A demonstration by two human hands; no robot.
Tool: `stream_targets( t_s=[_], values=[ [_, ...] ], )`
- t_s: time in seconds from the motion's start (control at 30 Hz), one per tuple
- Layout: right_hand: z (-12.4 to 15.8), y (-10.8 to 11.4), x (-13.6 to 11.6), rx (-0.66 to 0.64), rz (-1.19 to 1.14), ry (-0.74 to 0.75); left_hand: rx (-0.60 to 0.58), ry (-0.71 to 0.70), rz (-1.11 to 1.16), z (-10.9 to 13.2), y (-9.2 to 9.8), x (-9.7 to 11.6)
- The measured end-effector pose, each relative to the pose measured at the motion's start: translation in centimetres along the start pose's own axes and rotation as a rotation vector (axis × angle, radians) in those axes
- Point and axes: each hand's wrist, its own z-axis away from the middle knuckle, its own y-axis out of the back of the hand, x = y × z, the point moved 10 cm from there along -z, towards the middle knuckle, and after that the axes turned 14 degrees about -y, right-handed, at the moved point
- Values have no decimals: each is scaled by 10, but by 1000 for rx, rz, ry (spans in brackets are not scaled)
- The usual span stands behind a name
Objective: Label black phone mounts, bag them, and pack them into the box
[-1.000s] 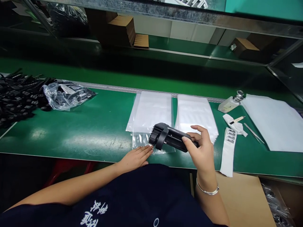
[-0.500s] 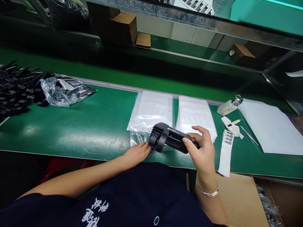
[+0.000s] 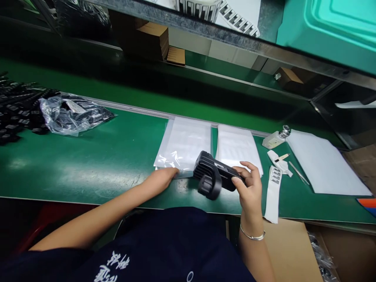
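My right hand (image 3: 249,186) grips the plain end of a black device (image 3: 219,172) between thumb and fingers. The device has a ribbed end, a curved clamp-like bracket and a round knurled knob, and I cannot tell its exact kind. It is held above the bench, tilted, with the knob towards me. At the near edge of a stack of clear plastic bags (image 3: 188,141), my left hand (image 3: 164,178) is closed on the top bag's edge, its fingertips partly hidden. A second stack of white translucent sleeves (image 3: 237,147) lies just right of it.
To the right are a bottle (image 3: 276,138), a utility knife (image 3: 282,158), tweezers (image 3: 299,173), a label strip (image 3: 273,196) and white sheets (image 3: 326,164). Black parts (image 3: 20,109) and a filled plastic bag (image 3: 73,113) lie left. A metal shelf edge (image 3: 205,31) runs overhead.
The black device has turned in my right hand, bringing its knob nearer to me. My left hand has moved left and away from the device, and the bag's near flap is now lifted or folded.
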Motion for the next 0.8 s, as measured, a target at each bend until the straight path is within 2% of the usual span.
stream_targets(
  t_s=[0.1,0.17,0.23,0.33,0.47,0.57,0.67,0.73,0.8],
  values=[
    [-9,5,23,-44,-173,84,168,59,-165,-1,32,-8],
    [-13,6,40,-47,-223,86,176,25,-210,-9,29,-2],
    [-16,5,55,-40,-236,45,47,-36,-182,-20,5,5],
    [-16,1,71,-34,-224,-43,-150,-48,-129,-32,-25,6],
    [-16,5,80,38,-303,-120,-271,-80,-126,-40,-34,6],
    [-20,9,84,72,-395,-129,-300,-138,-104,-42,-29,8],
    [-22,11,86,70,-386,-124,-309,-169,15,-42,-20,10],
    [-21,11,86,66,-344,-115,-273,-121,40,-43,-11,10],
    [-19,7,84,52,-301,-110,-161,-7,-24,-43,3,9]
  ],
)
